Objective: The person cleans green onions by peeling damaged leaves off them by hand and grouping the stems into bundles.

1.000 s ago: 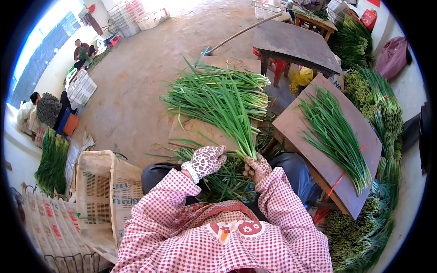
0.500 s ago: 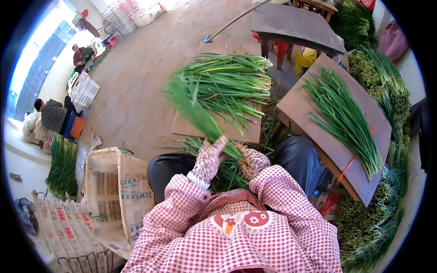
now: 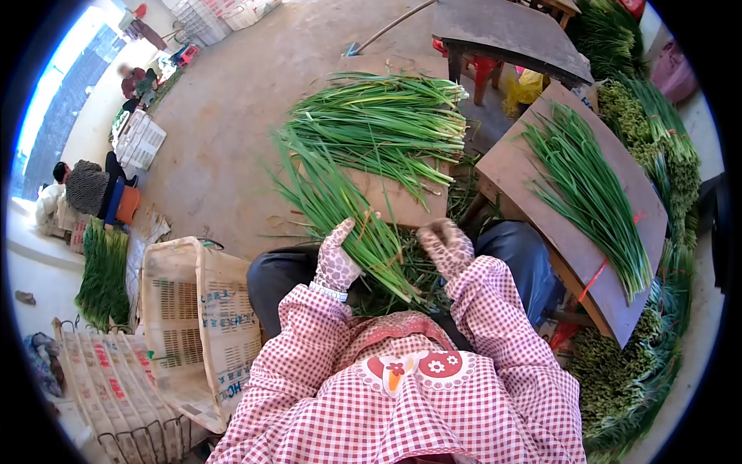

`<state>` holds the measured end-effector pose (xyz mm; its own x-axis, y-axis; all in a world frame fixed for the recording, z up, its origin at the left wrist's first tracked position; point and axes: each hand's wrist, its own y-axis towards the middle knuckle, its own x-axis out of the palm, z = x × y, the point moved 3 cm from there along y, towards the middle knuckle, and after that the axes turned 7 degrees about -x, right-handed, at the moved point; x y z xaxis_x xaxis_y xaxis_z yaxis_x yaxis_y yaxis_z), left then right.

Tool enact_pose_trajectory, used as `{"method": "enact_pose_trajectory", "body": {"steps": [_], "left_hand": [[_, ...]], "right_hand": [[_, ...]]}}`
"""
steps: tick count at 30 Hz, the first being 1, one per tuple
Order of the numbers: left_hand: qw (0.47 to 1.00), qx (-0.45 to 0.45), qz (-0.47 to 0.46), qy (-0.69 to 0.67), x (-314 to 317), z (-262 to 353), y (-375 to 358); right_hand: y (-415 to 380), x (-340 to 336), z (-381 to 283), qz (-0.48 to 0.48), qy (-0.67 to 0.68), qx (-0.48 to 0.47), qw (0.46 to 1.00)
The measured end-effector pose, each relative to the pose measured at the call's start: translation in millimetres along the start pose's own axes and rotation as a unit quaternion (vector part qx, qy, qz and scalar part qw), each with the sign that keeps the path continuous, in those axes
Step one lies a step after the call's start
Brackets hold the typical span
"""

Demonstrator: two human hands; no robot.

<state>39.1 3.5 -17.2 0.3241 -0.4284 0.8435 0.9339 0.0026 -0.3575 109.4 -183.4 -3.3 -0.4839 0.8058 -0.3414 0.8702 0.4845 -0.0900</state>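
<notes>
My left hand, in a spotted glove, grips a thick bundle of long green stalks near its lower part. The bundle slants from upper left down to its cut ends between my forearms, over my lap. My right hand, gloved too, hovers just right of the bundle with its fingers loosely curled and nothing visible in it. Ahead of both hands, a larger heap of the same green stalks lies on a low brown board.
A wooden table on my right carries another row of green stalks. Piles of greens line the right wall. A dark table stands beyond. Woven sacks sit at my left; people sit far left.
The bundle swung from upright to slanting left across my lap. My right hand let go of its base and moved up to the right; my left hand kept its grip.
</notes>
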Motion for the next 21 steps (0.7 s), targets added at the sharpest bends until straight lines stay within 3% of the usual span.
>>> {"method": "enact_pose_trajectory", "body": {"steps": [1,3,4,7,10,13,15,17,21], "left_hand": [[1.000,-0.005,-0.021,0.017,4.0,-1.5,-0.2],[0.999,-0.017,-0.041,0.006,-1.8,-6.8,3.6],[0.987,0.048,-0.020,0.149,-2.9,-8.2,3.2],[0.956,0.104,0.010,0.276,0.8,-10.4,-2.3],[1.000,-0.004,0.016,-0.016,3.8,-9.1,-8.6],[0.999,-0.016,0.030,-0.008,-5.0,-5.2,-8.4],[0.958,0.089,0.036,0.271,-14.1,-3.7,-4.6],[0.982,0.068,0.028,0.176,-8.5,-8.0,-8.2],[1.000,-0.002,-0.013,0.021,0.1,-12.6,-7.4]], "right_hand": [[10.5,13.5,6.2,-0.078,0.047,0.028,0.995],[12.0,27.5,-1.7,-0.158,-0.010,0.023,0.987],[14.6,32.6,-11.7,-0.160,-0.025,0.021,0.987],[22.9,49.8,-2.3,-0.152,0.025,0.037,0.987],[26.9,54.5,2.4,-0.120,0.112,0.100,0.981],[25.6,53.1,9.4,-0.094,0.215,0.050,0.971],[25.0,59.1,11.7,-0.081,0.183,0.048,0.979],[24.2,63.7,7.6,-0.058,0.114,0.015,0.992],[24.4,59.4,-0.4,-0.142,0.092,0.014,0.986]]}}
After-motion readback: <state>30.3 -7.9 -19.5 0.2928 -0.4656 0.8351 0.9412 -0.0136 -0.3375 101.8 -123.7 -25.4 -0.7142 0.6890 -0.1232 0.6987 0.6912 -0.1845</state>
